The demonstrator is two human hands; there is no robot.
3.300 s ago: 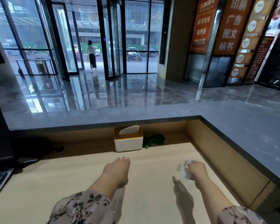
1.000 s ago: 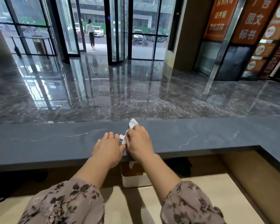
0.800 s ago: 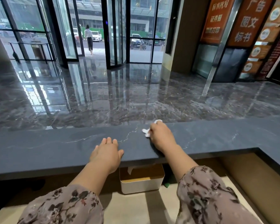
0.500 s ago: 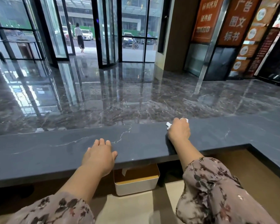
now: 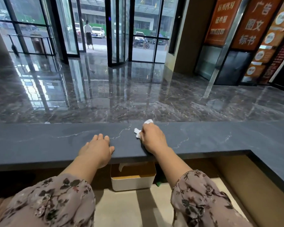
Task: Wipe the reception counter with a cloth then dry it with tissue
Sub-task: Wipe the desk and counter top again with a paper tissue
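- The right hand has its fingers curled over a crumpled white tissue. It presses the wad down on the dark stone counter, near the middle of its width. Bits of tissue stick out past the knuckles on the far and left sides.
- Bunching the tissue probably gives a thicker pad to soak up moisture than a flat sheet would.
- The left hand lies flat on the near edge of the counter, fingers straight and holding nothing. It is apart from the tissue and looks placed to brace the person while they lean forward.
- A tissue box sits on the pale lower desk under the counter's overhang, between the two forearms, within easy reach for a fresh sheet.
- A sliver of green fabric shows just right of the box, mostly hidden. It may be the wiping cloth laid aside.
- With tissue in hand, the drying step appears to be under way; how much of the counter is dry cannot be told.
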